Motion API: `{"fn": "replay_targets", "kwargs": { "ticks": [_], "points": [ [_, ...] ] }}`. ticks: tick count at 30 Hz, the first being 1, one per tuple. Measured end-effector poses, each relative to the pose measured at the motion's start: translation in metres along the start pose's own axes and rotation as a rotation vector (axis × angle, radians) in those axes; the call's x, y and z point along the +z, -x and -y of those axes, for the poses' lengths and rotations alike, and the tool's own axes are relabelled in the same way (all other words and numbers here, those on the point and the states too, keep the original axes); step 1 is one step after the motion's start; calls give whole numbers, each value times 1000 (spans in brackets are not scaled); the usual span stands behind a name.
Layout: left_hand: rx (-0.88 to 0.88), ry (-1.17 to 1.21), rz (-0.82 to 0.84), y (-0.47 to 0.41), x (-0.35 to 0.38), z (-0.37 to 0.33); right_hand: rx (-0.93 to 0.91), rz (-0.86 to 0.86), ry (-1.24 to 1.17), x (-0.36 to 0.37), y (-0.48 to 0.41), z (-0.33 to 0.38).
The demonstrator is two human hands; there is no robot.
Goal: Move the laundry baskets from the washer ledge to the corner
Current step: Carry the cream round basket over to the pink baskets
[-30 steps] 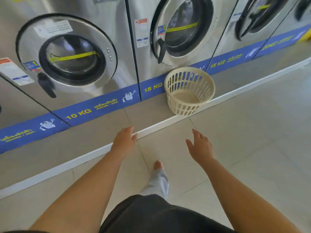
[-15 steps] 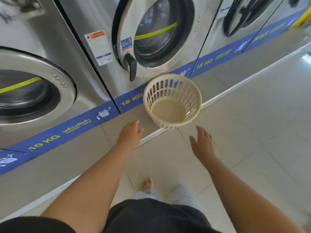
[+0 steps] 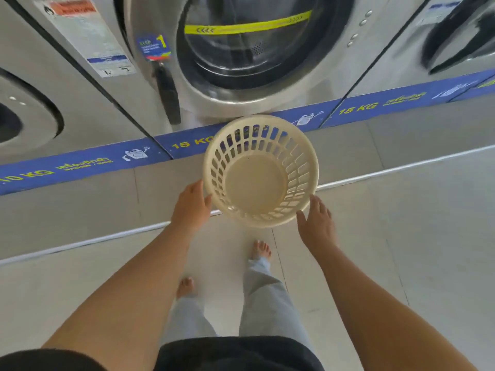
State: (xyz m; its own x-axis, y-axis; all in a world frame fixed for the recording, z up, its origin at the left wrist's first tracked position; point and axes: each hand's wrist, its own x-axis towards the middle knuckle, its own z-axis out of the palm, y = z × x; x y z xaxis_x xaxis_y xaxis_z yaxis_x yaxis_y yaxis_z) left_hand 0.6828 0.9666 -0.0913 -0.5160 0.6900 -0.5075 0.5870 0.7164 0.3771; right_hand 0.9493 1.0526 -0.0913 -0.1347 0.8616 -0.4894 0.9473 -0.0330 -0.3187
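A cream plastic laundry basket (image 3: 302, 167) with slotted walls stands empty on the grey washer ledge (image 3: 348, 153), in front of a 15 KG machine. My left hand (image 3: 190, 206) rests against the basket's left wall, fingers extended and thumb by the rim. My right hand (image 3: 316, 223) is at the basket's lower right side with its fingers spread; the fingertips reach the rim, and I cannot tell whether they touch it. Neither hand has closed around the basket.
Steel front-loading washers (image 3: 257, 49) line the back above a blue label strip (image 3: 85, 163). A white strip (image 3: 401, 168) edges the raised ledge. My bare feet (image 3: 261, 249) stand on the pale tiled floor (image 3: 401, 250) just below the basket.
I have stepped closer and to the right, so the basket is now right in front of me. Both hands have reached forward from open air to the basket's two sides.
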Motion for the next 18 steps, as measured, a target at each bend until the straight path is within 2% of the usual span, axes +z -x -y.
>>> {"fn": "replay_targets", "kwargs": {
  "ticks": [8, 13, 18],
  "points": [
    [-131, 105, -70, -83, 61, -41, 38, 10, -54, 10, -122, -25],
    [-206, 67, -130, -129, 100, -25, 40, 6, -56, 33, -193, -38],
    [-259, 64, -182, -158, 131, 7, 6, -78, -74, 62, -247, -56]
  ]
}}
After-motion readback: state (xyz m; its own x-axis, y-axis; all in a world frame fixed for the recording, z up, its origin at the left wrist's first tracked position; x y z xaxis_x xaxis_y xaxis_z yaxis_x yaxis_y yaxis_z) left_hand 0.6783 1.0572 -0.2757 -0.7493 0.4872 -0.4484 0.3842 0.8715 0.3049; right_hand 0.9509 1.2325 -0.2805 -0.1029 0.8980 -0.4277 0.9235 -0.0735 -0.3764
